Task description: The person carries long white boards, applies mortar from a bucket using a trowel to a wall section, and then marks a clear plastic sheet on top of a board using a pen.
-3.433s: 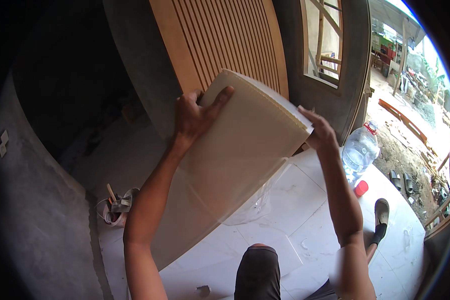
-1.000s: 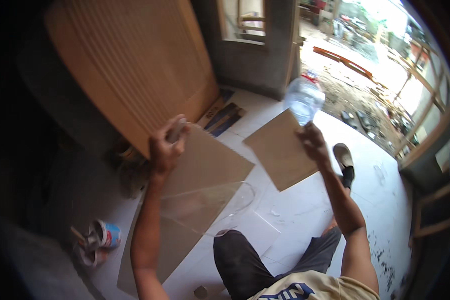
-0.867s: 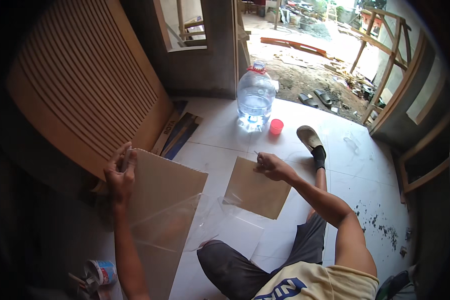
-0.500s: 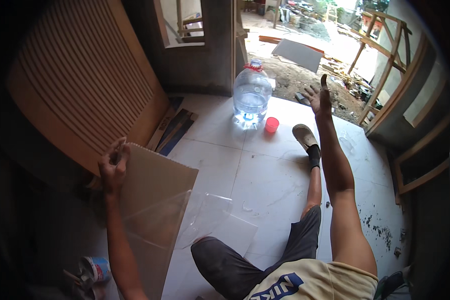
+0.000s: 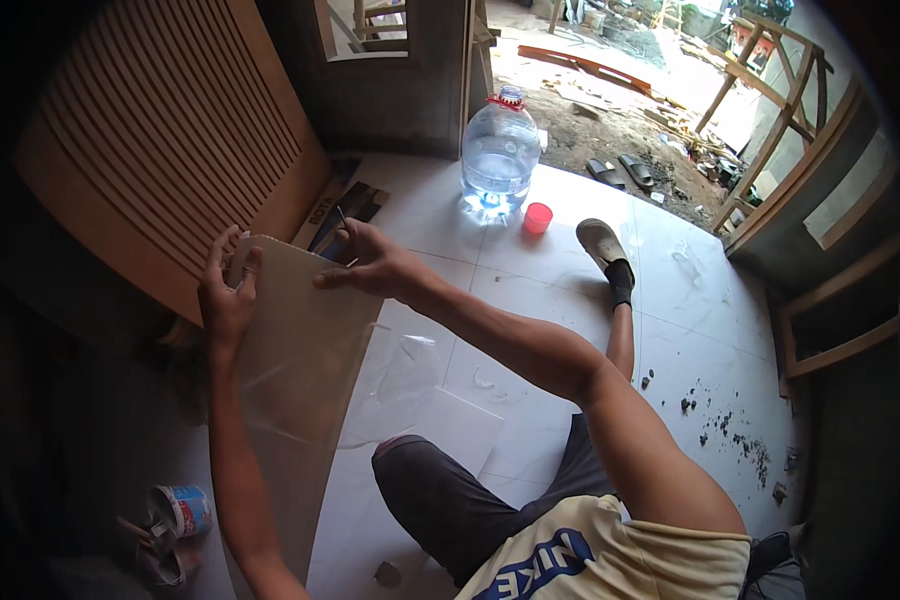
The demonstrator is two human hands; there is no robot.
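A tall beige flat panel (image 5: 285, 400) with a jagged upper edge leans upright at my left, its face toward the floor's middle. My left hand (image 5: 228, 290) grips its upper left corner, thumb on the near face. Reaching across from the right, my right hand (image 5: 370, 262) is closed at the panel's upper right edge. A thin, dark, stick-like tool (image 5: 341, 214) pokes out of its fingers; the exact kind is unclear. Beside the panel, near my bent knee, lies a crumpled clear plastic sheet (image 5: 410, 365).
A large clear water bottle (image 5: 500, 160) and a red cup (image 5: 537, 218) stand by the doorway. A grooved wooden door (image 5: 170, 150) leans at left. Near my left forearm is a small tub (image 5: 180, 512). Dark crumbs (image 5: 740, 445) litter the right floor; sandals (image 5: 620, 172) lie outside.
My right hand has swung from outstretched and open by the doorway to the panel's upper edge. The grey flat piece seen outside is gone from there. My left hand still holds the panel.
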